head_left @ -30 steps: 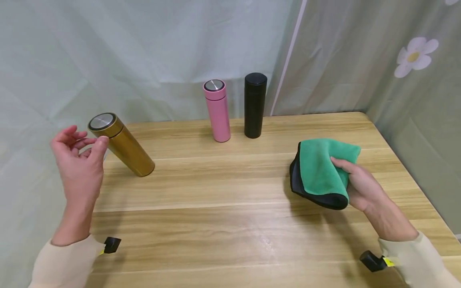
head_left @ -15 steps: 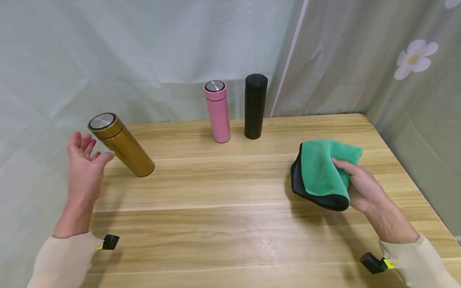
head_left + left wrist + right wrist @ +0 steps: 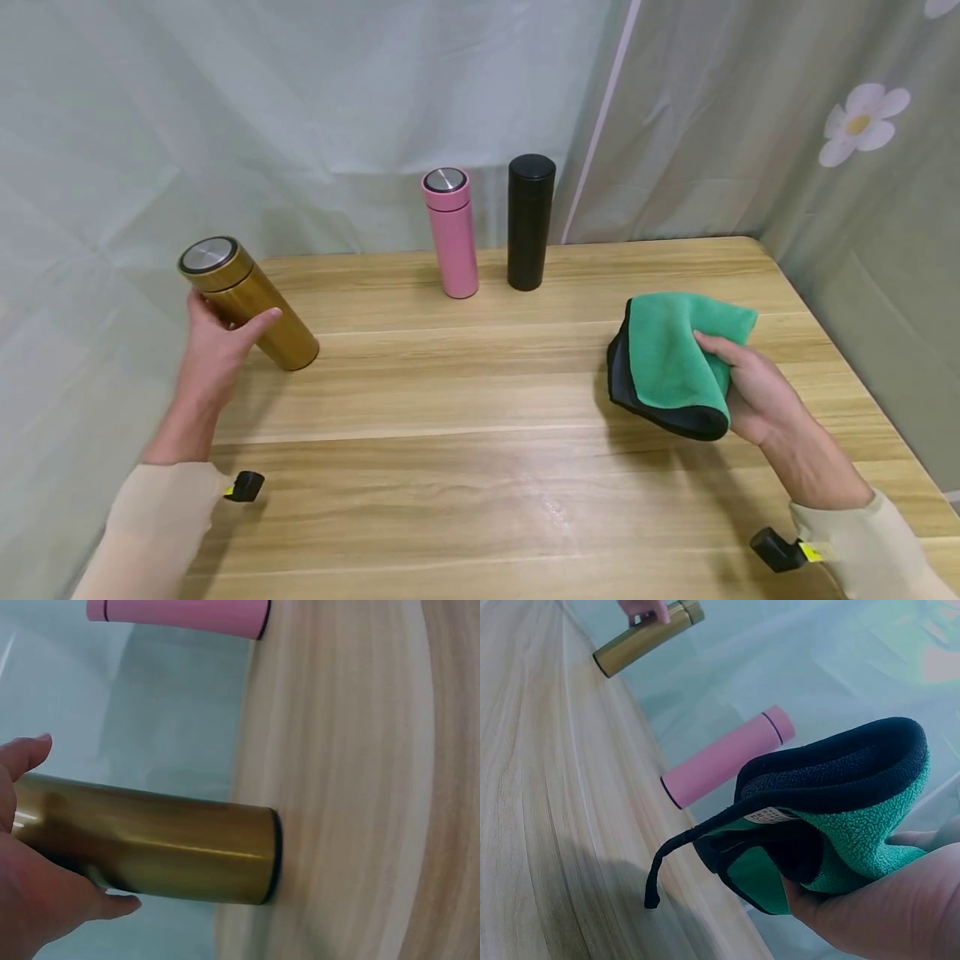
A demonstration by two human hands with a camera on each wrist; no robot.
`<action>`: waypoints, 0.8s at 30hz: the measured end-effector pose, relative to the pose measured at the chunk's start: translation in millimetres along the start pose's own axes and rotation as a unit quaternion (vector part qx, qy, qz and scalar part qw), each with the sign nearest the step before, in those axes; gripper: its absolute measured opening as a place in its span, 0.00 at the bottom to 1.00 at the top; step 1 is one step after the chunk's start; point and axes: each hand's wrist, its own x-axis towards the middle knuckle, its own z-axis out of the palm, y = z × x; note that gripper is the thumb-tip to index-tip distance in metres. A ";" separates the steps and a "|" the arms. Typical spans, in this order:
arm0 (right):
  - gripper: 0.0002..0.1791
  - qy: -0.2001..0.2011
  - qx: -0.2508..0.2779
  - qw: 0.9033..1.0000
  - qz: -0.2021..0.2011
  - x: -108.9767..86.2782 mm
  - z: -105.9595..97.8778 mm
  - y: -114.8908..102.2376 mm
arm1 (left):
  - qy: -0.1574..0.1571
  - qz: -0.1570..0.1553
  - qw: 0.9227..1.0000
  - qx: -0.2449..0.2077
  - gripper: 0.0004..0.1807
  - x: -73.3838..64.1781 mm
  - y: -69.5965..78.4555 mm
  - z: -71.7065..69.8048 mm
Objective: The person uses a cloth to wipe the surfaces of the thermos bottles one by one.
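Observation:
On the left, a gold thermos bottle [image 3: 273,321] with a steel-topped lid stands on the table. My left hand [image 3: 217,350] holds it around its upper body, thumb on the near side and fingers partly hidden behind it. In the left wrist view, the bottle's base [image 3: 255,859] rests on the wood. My right hand [image 3: 757,396] grips a folded green and black cloth [image 3: 671,350], thumb on top, above the table's right side. The right wrist view shows the cloth's dark inner layer [image 3: 817,776] and a white label [image 3: 771,816].
A pink thermos bottle [image 3: 453,242] and a black thermos bottle [image 3: 530,229] stand upright near the back edge of the wooden table [image 3: 450,500]. A pale curtain [image 3: 315,125] hangs behind them and along both sides.
My left hand has moved right, from beside the gold thermos bottle to around it. The right hand and the cloth have stayed nearly still.

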 end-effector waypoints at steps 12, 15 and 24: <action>0.09 0.007 -0.005 1.000 -0.006 -1.2 -2.4 -0.7 | 0.015 -0.026 0.998 0.052 0.39 7.9 -15.1 6.4; 0.08 0.011 -0.004 1.000 -0.005 -1.6 -4.0 -1.2 | 0.011 -0.025 0.998 0.059 0.39 6.5 -14.3 9.5; 0.08 0.006 0.000 1.000 -0.014 -0.4 -8.9 -3.2 | -0.010 -0.022 0.992 0.126 0.39 -6.5 -11.3 21.1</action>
